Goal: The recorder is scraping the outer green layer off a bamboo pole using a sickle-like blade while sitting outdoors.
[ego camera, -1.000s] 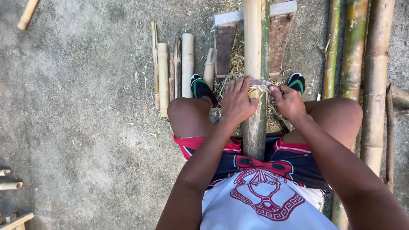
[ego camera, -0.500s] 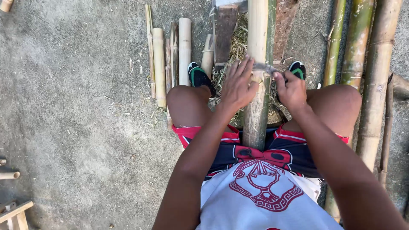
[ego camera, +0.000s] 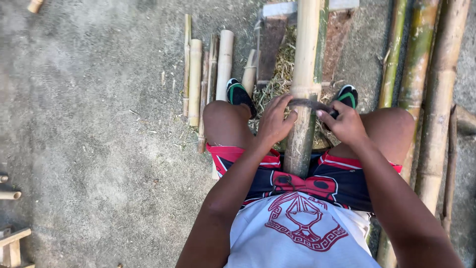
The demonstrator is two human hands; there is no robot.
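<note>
Hands closed on curved blade [ego camera: 310, 103], left hand [ego camera: 275, 121], right hand [ego camera: 344, 124], across bamboo pole [ego camera: 305, 64]

One thick bamboo pole [ego camera: 303, 99] runs up between the knees, and across it lies one dark curved blade [ego camera: 310, 103], with two hands on it, the left hand [ego camera: 274, 121] and the right hand [ego camera: 345, 125]. Two green-and-black shoes show, one [ego camera: 239, 94] on the left side and one [ego camera: 346, 94] on the right, beside one heap of pale shavings [ego camera: 277, 82]. On the ground to the left lie about six short cut bamboo pieces [ego camera: 208, 74], though the thin ones overlap and are hard to separate, and along the right edge run three long bamboo poles [ego camera: 431, 89].
</note>
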